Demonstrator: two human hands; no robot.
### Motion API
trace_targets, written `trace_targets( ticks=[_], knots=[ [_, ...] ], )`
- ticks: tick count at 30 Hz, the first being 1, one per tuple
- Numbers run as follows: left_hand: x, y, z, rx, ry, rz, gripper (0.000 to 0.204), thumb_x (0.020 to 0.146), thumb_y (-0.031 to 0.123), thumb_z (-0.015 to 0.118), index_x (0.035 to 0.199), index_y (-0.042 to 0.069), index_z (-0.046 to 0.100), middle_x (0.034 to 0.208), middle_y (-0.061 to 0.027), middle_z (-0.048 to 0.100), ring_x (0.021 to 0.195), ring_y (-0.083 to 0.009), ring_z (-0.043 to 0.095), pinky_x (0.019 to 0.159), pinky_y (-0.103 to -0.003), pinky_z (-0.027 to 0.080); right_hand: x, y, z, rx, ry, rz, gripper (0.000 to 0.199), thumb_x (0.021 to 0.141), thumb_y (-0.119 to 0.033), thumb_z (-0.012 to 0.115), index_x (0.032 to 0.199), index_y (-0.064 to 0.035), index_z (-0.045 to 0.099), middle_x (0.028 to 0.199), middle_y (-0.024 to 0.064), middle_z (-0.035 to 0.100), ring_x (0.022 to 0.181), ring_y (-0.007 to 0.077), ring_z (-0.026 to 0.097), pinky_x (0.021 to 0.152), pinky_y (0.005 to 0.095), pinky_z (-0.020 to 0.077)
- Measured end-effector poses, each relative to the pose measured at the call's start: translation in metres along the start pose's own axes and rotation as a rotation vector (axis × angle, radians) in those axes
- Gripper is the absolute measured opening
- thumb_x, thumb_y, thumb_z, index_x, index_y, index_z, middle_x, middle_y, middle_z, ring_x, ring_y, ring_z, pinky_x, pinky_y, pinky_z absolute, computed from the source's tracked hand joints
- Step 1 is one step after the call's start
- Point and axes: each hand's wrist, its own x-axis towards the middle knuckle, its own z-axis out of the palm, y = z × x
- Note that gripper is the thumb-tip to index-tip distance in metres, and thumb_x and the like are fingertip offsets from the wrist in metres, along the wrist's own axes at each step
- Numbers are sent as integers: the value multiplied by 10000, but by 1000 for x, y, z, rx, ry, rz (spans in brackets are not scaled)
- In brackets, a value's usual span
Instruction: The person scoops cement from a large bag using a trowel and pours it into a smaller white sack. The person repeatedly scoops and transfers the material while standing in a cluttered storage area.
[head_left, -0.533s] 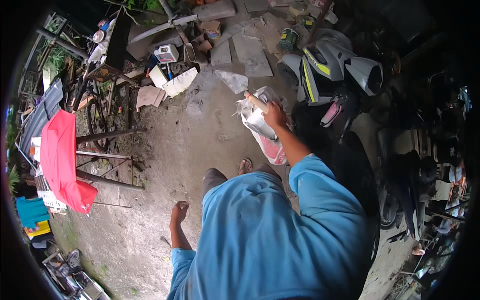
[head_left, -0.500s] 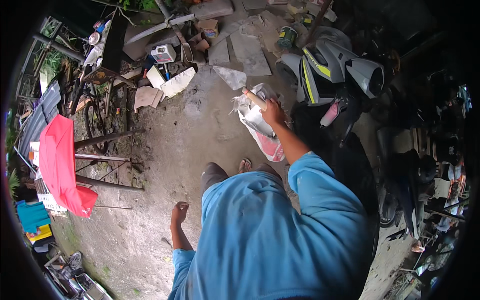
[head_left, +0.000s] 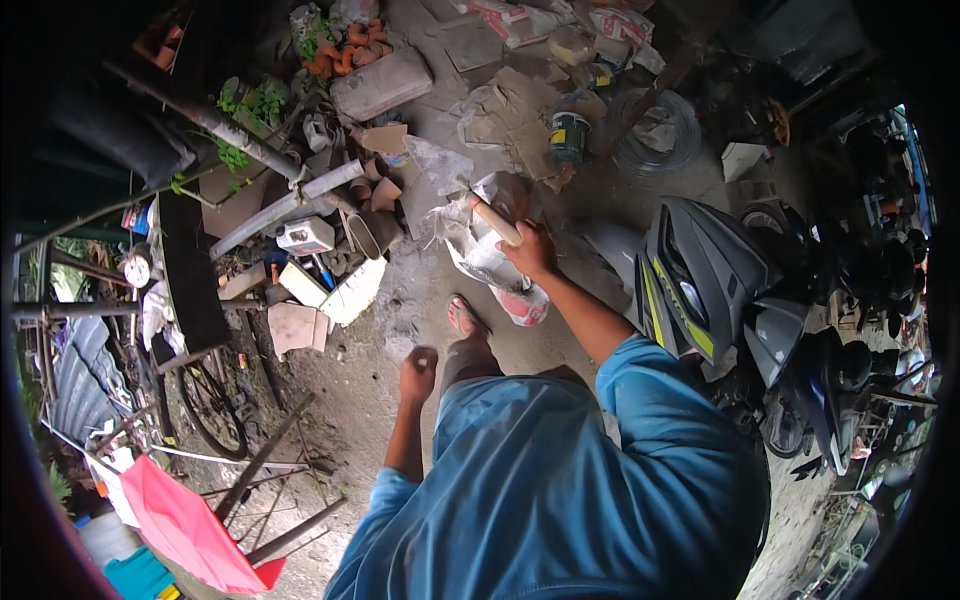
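Note:
My right hand (head_left: pixel 530 250) is raised ahead of me and grips a pale wooden handle (head_left: pixel 497 222), together with a crumpled white plastic bag with a red part (head_left: pixel 500 275) that hangs below it. My left hand (head_left: pixel 418 372) hangs low at my side with its fingers curled in and nothing in it. My foot in a sandal (head_left: pixel 465 318) steps forward on the dirt ground between the two hands. A blue shirt covers my body in the lower middle of the view.
A dark motorbike with yellow stripes (head_left: pixel 715 290) stands close on the right. Ahead lies a heap of clutter: grey pipes (head_left: pixel 285 195), clay pots (head_left: pixel 375 190), a green tin (head_left: pixel 568 135), slabs and sacks. A bicycle wheel (head_left: pixel 210 405) and a red cloth (head_left: pixel 185 525) are on the left.
I have moved forward toward the clutter heap, which now sits nearer. The right hand still holds the handle and bag; the left hand has swung forward.

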Motion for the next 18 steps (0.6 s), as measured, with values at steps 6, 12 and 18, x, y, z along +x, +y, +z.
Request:
trace_targets(
  ticks=[6, 12, 18],
  knots=[
    [342, 214, -1, -175, -190, 171, 228, 970, 233, 606, 950, 13, 663, 842, -38, 678, 713, -120, 602, 663, -271, 485, 138, -47, 0, 261, 35, 254, 448, 666, -337, 850, 826, 13, 622, 817, 222, 652, 783, 398, 661, 688, 471, 509],
    [516, 292, 57, -436, -343, -159, 251, 914, 239, 598, 1053, 41, 665, 851, -28, 662, 731, -128, 614, 636, -294, 535, 292, -28, 10, 398, 150, 217, 413, 677, -282, 825, 881, 33, 652, 789, 171, 661, 714, 269, 652, 675, 385, 509],
    [680, 309, 104, -51, -153, 131, 313, 905, 220, 629, 1089, -14, 725, 1005, -127, 751, 910, -186, 693, 829, -330, 528, 462, 15, 40, 701, 30, 405, 377, 687, -206, 774, 958, 30, 661, 803, 112, 685, 730, 158, 636, 650, 341, 515]
  ],
)
